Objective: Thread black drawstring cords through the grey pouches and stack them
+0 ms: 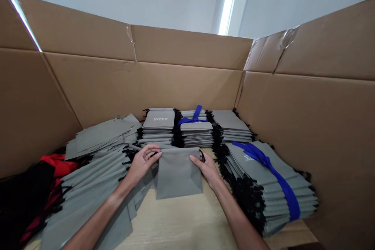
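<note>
A grey drawstring pouch point(180, 175) hangs upright between my two hands, its plain side toward me. My left hand point(145, 160) pinches its upper left corner between thumb and fingers. At the upper right corner, my right hand point(205, 166) grips the pouch with the thumb in front, and a black cord loop shows by its fingers. Left of the pouch lies a long fanned row of grey pouches point(96, 179), partly covered by my left forearm. Just beyond my hands stands a stack of pouches marked INTEX point(159, 119).
Behind are a stack tied with blue ribbon point(196, 129) and another stack point(230, 121). A big blue-tied bundle point(269, 168) lies at the right. Black and red fabric point(58, 166) is heaped at the left. Tall cardboard walls point(187, 82) surround the wooden table point(178, 222).
</note>
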`<state>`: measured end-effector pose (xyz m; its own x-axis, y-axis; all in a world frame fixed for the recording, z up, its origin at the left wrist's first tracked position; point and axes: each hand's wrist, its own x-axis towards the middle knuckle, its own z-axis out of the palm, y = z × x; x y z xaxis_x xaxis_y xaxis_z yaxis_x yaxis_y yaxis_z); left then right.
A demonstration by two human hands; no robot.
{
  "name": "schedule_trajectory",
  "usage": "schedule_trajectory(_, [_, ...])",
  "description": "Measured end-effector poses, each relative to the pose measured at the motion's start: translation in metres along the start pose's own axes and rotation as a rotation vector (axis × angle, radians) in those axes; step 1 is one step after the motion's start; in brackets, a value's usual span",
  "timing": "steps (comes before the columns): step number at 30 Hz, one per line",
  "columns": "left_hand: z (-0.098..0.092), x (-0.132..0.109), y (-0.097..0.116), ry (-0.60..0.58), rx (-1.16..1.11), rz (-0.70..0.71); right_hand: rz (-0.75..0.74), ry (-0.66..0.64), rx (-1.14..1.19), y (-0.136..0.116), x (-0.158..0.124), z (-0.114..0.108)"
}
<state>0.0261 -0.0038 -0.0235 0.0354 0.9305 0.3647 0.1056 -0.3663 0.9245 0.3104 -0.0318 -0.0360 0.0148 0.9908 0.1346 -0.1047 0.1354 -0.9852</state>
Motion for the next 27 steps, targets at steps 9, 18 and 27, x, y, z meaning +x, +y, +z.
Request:
schedule_trajectory(9, [0.015,-0.015,0.005,-0.151,0.045,0.09,-0.53,0.011,-0.756,-0.015,-0.019,0.014])
schedule_trajectory(18, [0.029,-0.028,0.006,-0.167,-0.014,0.039,-0.331,-0.212,-0.514,-0.005,-0.021,0.04])
schedule_trajectory(27, [0.033,-0.033,0.007,-0.137,0.082,0.046,-0.291,-0.173,-0.381,-0.007,-0.021,0.04])
